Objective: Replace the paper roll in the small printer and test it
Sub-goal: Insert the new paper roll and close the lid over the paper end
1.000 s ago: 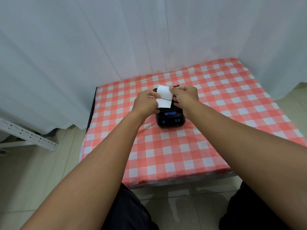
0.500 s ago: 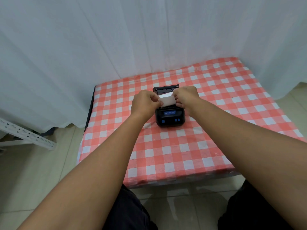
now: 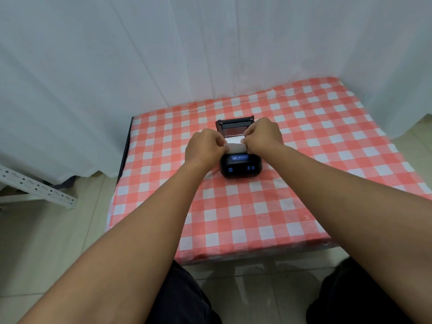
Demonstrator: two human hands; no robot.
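White paper roll lies crosswise over the open bay of the black printer — long axis left to right — pinched at its ends by the left hand and right hand, equally near, lid raised behind.

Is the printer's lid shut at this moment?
No, the lid of the printer stands open behind the paper roll, which the left hand and right hand hold.

The printer sits mid-table, lid raised behind. The paper roll rests in it, left hand and right hand flanking.
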